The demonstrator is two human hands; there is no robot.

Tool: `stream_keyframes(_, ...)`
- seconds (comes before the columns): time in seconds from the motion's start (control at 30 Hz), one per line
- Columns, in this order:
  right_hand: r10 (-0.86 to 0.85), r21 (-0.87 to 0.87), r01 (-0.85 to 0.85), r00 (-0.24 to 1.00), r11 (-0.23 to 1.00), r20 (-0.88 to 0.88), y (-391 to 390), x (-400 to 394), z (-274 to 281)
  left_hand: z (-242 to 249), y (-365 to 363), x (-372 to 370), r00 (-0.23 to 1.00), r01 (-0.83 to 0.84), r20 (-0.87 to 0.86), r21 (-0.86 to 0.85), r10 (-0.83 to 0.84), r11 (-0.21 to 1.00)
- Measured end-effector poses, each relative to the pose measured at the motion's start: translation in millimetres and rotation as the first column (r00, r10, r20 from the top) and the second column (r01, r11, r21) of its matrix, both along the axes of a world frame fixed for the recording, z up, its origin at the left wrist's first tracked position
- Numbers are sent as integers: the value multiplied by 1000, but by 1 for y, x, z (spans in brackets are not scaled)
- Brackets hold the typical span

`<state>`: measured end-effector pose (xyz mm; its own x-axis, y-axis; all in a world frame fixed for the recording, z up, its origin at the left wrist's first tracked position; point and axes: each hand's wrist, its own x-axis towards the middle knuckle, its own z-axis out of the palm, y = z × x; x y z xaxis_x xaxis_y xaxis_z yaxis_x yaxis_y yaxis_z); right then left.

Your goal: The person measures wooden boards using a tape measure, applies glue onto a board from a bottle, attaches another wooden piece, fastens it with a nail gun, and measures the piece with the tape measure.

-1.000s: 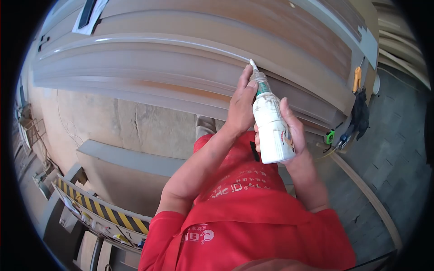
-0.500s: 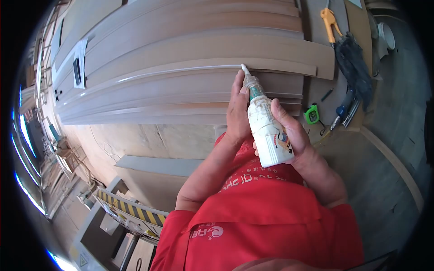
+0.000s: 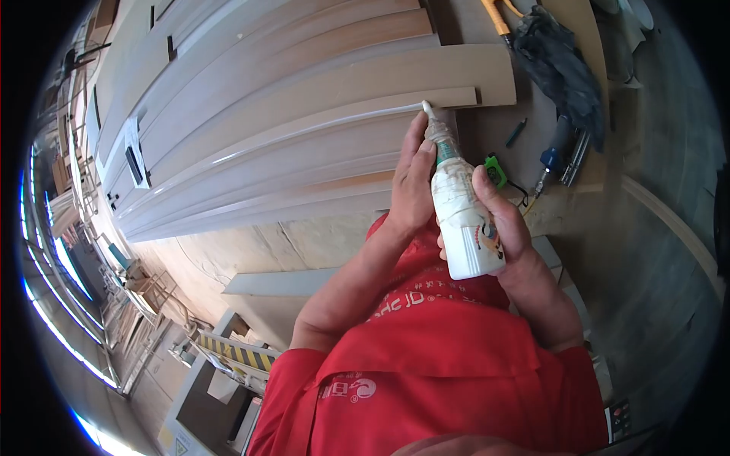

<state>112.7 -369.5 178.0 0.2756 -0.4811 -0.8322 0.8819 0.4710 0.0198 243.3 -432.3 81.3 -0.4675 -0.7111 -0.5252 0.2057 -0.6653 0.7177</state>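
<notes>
A white glue bottle [image 3: 461,220] with a taped, smeared upper body and a green neck band lies tilted in my right hand [image 3: 508,228], whose fingers wrap its body. The whitish nozzle [image 3: 428,109] points away from me, its tip at the edge of a long narrow wooden strip [image 3: 449,97]. A white glue line [image 3: 357,119] runs left from the tip along that strip. My left hand [image 3: 413,186] lies beside the bottle's neck, fingers stretched out toward the strip's edge, close to the nozzle.
Long boards [image 3: 304,91] lie side by side across the table. At the right are a green tape measure [image 3: 495,172], a dark pen [image 3: 516,132], dark gloves [image 3: 559,64] and a yellow-orange air gun [image 3: 496,17]. Black-yellow striped equipment [image 3: 239,352] stands lower left.
The nozzle has moved right along the strip, closer to its right end, and the glue line reaches farther. Both hands moved with the bottle, and the camera view shifted right.
</notes>
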Motion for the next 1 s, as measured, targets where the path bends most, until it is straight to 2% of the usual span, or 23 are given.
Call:
stream_keyframes(0.13,-41,-31,40,999,999,-9,3,8,1,2,-3,3,993,3,-116,64,4,998)
stream_keyframes(0.27,-112,-24,112,994,993,-5,0,17,1,6,-13,8,994,85,-64,9,-85,996)
stream_keyframes(0.43,-108,-35,106,993,994,-43,6,12,4,-4,-9,2,991,134,9,-62,-134,989)
stream_keyframes(0.53,-118,-14,117,989,993,-93,12,5,3,-2,-11,-10,988,151,-48,9,-150,989)
stream_keyframes(0.57,-130,-13,130,987,991,-90,16,-3,5,7,-13,-19,985,163,-75,122,-154,979)
stream_keyframes(0.63,-112,-12,112,980,994,-165,25,-18,7,7,3,-33,986,144,84,9,-144,990)
stream_keyframes(0.67,-105,-30,101,980,994,-172,27,-24,6,-1,9,-33,973,200,113,22,-202,979)
stream_keyframes(0.7,-90,-55,80,972,995,-217,17,-25,13,-6,13,-33,975,200,106,-37,-195,979)
stream_keyframes(0.77,-55,-110,25,961,994,-273,1,-34,16,16,-4,-16,956,292,3,126,-295,948)
stream_keyframes(0.8,-41,-153,-2,960,988,-278,9,-46,8,22,0,-11,935,350,29,102,-354,931)
stream_keyframes(0.87,11,-199,-62,968,978,-249,-2,-49,-2,7,9,11,923,361,145,-5,-357,932)
stream_keyframes(1.0,138,-278,-176,979,944,-150,-21,-28,-20,-10,31,88,939,150,300,76,-166,986)
